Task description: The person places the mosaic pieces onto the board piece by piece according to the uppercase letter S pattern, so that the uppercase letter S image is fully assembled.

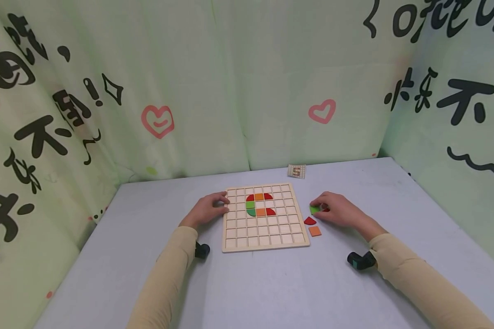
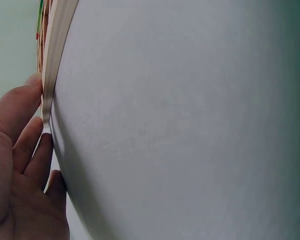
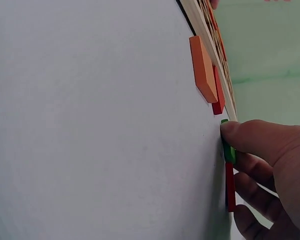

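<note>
A square wooden grid board (image 1: 266, 249) lies on the table and holds several red, orange and green tiles in a C-shaped arrangement. At its left edge my left hand (image 1: 206, 210) touches the rim with thumb and fingertips, the fingers fairly straight. To the board's right, my right hand (image 1: 342, 210) pinches a light green tile (image 3: 229, 150) between thumb and finger, low at the tabletop. A red tile (image 3: 230, 187) lies against the green one, under the other fingers. Nearer me are a red rounded wedge tile (image 1: 310, 221) and an orange square tile (image 1: 314, 231).
A small patterned card (image 1: 296, 171) lies at the table's back edge, behind the board. The white table (image 1: 271, 292) meets printed green curtains (image 1: 239, 91) at the back and sides. Dark wrist devices (image 1: 361, 261) sit at both cuffs.
</note>
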